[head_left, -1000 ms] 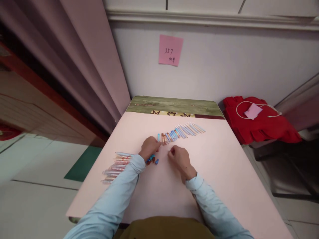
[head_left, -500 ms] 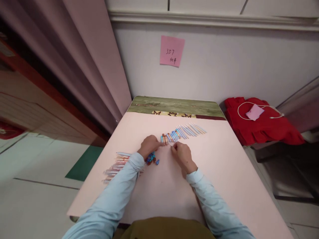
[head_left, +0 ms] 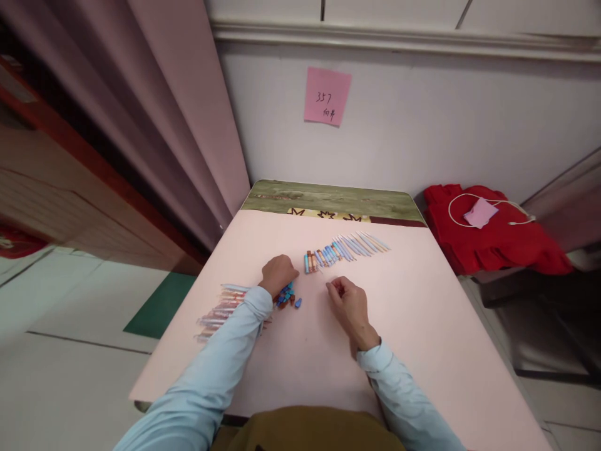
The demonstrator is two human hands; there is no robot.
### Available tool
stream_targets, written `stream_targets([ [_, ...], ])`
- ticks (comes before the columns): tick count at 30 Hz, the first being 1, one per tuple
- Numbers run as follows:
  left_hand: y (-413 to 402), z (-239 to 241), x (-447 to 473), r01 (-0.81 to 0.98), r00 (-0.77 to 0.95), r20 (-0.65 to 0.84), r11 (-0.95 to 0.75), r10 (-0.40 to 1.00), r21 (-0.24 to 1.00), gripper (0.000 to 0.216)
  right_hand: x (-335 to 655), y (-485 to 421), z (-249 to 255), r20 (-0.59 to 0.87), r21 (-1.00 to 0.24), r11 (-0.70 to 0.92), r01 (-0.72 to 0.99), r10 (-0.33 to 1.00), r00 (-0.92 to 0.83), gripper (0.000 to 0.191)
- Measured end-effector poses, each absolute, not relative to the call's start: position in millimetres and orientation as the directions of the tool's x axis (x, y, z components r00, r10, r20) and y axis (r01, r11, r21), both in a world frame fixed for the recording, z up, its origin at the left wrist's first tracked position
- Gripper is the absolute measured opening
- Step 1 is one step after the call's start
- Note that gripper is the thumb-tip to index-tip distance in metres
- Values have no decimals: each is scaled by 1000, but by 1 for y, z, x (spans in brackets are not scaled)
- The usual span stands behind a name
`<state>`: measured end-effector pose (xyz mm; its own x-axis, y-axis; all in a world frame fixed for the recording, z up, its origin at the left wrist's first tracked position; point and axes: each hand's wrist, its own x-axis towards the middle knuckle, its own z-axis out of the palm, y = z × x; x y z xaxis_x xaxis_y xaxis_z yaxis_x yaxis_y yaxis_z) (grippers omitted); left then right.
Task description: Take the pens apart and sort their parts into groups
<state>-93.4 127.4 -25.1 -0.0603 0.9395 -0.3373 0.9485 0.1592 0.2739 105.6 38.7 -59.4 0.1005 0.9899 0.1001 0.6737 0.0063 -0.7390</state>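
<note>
A row of capped pens (head_left: 345,249) in blue, orange and brown lies across the far middle of the pink table (head_left: 422,326). My left hand (head_left: 278,274) rests curled just left of that row, above a small heap of loose blue and brown caps (head_left: 287,297). My right hand (head_left: 350,302) sits closed on the table below the row, fingertips pinched on something thin that I cannot make out. A second bundle of clear pen barrels (head_left: 220,310) lies at the left, partly under my left sleeve.
A green patterned strip (head_left: 328,199) shows at the table's far end against the wall. A pink sticky note (head_left: 327,96) hangs on the wall. A red cloth (head_left: 488,232) with a white cable lies to the right. A curtain (head_left: 164,125) hangs at left.
My right hand has drawn back from the pen row toward me. My left hand pulled slightly left, away from the row's end.
</note>
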Motion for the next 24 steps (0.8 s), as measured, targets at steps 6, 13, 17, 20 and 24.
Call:
stream_targets([
  [6, 131, -28, -77, 948, -59, -356, 164, 933, 273, 21, 107, 33, -69, 117, -759, 23, 651, 988, 102, 27],
  [13, 127, -23, -71, 928, -33, -357, 161, 934, 337, 21, 103, 30, -75, 145, -759, 73, 648, 988, 59, 24],
  [17, 128, -11, -111, 898, -4, -272, 123, 962, 421, 21, 107, 29, -77, 144, -755, 69, 652, 988, 63, 25],
  [20, 126, -3, -159, 854, 35, -133, 40, 991, 520, 21, 108, 27, -78, 135, -764, 64, 642, 989, 62, 26],
  [24, 114, -4, -215, 886, 203, -162, -111, 966, 450, 13, 103, 28, -73, 126, -755, 67, 653, 991, 44, 26],
])
